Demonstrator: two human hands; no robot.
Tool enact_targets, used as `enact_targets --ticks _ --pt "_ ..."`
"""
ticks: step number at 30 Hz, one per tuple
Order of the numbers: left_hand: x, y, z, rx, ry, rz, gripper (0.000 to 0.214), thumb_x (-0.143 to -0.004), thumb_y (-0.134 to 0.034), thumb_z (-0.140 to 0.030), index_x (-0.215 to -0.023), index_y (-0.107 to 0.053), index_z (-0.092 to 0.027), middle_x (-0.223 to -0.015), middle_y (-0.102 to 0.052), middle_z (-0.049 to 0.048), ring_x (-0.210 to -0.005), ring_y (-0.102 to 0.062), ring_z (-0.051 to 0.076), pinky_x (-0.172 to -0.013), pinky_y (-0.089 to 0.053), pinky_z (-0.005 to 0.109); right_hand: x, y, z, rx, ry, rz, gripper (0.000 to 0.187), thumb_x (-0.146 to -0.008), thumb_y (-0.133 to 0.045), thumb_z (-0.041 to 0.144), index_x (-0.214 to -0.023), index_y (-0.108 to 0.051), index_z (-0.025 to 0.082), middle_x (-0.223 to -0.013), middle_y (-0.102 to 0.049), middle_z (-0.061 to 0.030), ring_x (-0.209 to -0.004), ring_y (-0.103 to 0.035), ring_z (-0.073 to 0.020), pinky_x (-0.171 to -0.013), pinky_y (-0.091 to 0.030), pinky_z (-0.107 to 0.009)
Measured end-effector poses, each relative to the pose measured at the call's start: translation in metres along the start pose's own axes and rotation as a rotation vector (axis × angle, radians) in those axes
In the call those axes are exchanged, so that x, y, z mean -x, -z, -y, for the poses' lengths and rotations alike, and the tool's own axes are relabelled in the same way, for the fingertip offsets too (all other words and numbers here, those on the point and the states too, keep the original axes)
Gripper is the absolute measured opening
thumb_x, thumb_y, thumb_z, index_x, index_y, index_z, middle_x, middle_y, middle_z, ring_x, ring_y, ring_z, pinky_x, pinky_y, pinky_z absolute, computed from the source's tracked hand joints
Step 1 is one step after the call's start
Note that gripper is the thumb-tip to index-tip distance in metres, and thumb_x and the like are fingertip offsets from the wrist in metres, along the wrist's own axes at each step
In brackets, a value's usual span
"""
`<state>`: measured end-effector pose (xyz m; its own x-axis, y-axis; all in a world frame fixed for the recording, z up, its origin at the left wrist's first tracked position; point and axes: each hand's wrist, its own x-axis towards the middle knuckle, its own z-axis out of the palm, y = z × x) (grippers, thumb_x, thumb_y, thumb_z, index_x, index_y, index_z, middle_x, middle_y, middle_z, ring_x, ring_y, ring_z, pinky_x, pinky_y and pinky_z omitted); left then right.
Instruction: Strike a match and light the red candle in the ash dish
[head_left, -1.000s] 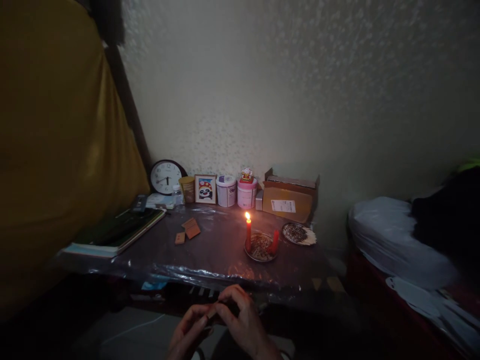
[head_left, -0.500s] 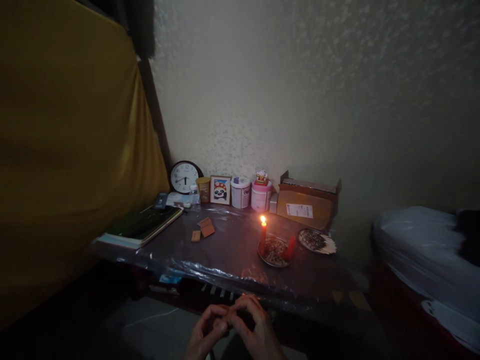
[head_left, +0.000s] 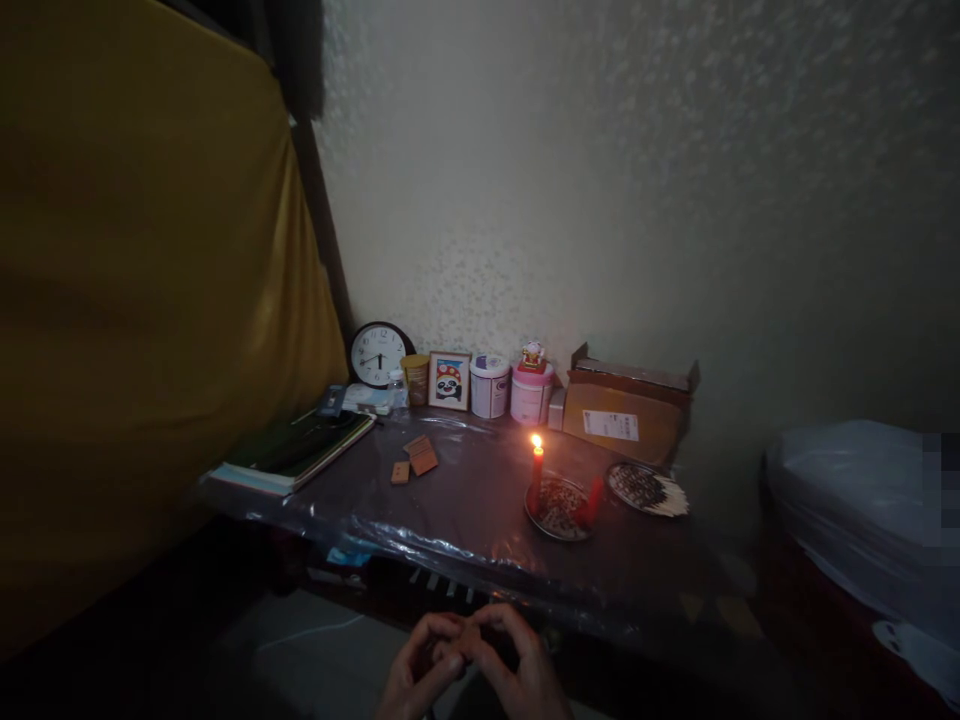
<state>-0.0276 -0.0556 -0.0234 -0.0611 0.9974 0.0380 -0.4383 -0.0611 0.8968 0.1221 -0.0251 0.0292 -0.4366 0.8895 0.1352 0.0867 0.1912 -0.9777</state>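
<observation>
In the head view, my left hand (head_left: 429, 662) and my right hand (head_left: 514, 660) meet low in front of the table's near edge. Their thumbs and fingers are closed around a small flat brown piece (head_left: 469, 638), which looks like card but is mostly covered by the fingers. Beyond them, a lit red candle (head_left: 537, 480) stands upright on a round metal dish (head_left: 559, 537) strewn with dark and light bits. An unlit red candle stub (head_left: 594, 498) is at that dish's right side. Several small brown card pieces (head_left: 421, 456) lie left of the candle.
A second dish (head_left: 628, 485) holds thin pale sticks and dark bits. Along the wall stand a clock (head_left: 379, 355), a framed panda picture (head_left: 449, 382), two tubs (head_left: 490, 388) and a cardboard box (head_left: 626, 412). Books (head_left: 292, 455) lie left; a yellow curtain (head_left: 165, 300) hangs beside the table (head_left: 450, 505).
The view has shifted slightly, so the table and its things appear a little further right. My fingers have spread a little, and more of the brown piece between them shows.
</observation>
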Motion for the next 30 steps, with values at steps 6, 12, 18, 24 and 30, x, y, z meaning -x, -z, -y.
enact_targets --ticks 6,12,18,24,30 --pt "0.0 0.002 0.0 -0.023 -0.001 0.016 0.03 -0.063 -0.074 -0.041 -0.08 -0.063 -0.018 -0.091 -0.062 0.0053 -0.073 -0.056 0.018 -0.066 -0.041 0.028 -0.002 -0.001 -0.003 0.007 -0.034 0.006 0.02 -0.08 -0.058 0.036 -0.088 -0.06 0.017 -0.088 -0.065 -0.0037 -0.087 -0.062 -0.0186 -0.079 -0.046 -0.026" --pt "0.001 0.002 -0.002 -0.019 0.011 0.024 0.028 -0.064 -0.073 -0.039 -0.08 -0.062 -0.019 -0.088 -0.062 0.004 -0.071 -0.056 0.017 -0.065 -0.041 0.027 -0.004 -0.001 -0.002 -0.01 -0.026 0.019 0.021 -0.079 -0.059 0.037 -0.088 -0.06 0.018 -0.088 -0.066 -0.0031 -0.087 -0.062 -0.0182 -0.079 -0.046 -0.025" --pt "0.002 0.001 -0.003 -0.036 -0.012 0.001 0.029 -0.063 -0.074 -0.04 -0.079 -0.062 -0.019 -0.09 -0.062 0.0045 -0.073 -0.056 0.018 -0.065 -0.041 0.028 -0.003 -0.004 -0.007 -0.027 -0.013 -0.017 0.024 -0.078 -0.06 0.04 -0.086 -0.06 0.018 -0.085 -0.067 -0.0028 -0.085 -0.063 -0.0183 -0.077 -0.046 -0.025" --pt "0.002 0.001 -0.004 -0.039 0.0 -0.026 0.031 -0.059 -0.075 -0.041 -0.077 -0.064 -0.019 -0.088 -0.062 0.0051 -0.078 -0.057 0.021 -0.067 -0.042 0.029 -0.004 -0.004 -0.014 -0.004 0.018 -0.018 0.027 -0.077 -0.059 0.043 -0.088 -0.061 0.018 -0.086 -0.066 -0.003 -0.086 -0.062 -0.0185 -0.077 -0.046 -0.026" --pt "0.003 0.004 -0.006 -0.063 0.061 0.03 0.029 -0.062 -0.075 -0.039 -0.08 -0.062 -0.02 -0.093 -0.06 0.0044 -0.074 -0.056 0.02 -0.068 -0.041 0.03 -0.005 -0.004 -0.018 0.013 0.007 -0.019 0.029 -0.076 -0.06 0.045 -0.087 -0.062 0.018 -0.086 -0.066 -0.0029 -0.084 -0.062 -0.0182 -0.077 -0.045 -0.026"
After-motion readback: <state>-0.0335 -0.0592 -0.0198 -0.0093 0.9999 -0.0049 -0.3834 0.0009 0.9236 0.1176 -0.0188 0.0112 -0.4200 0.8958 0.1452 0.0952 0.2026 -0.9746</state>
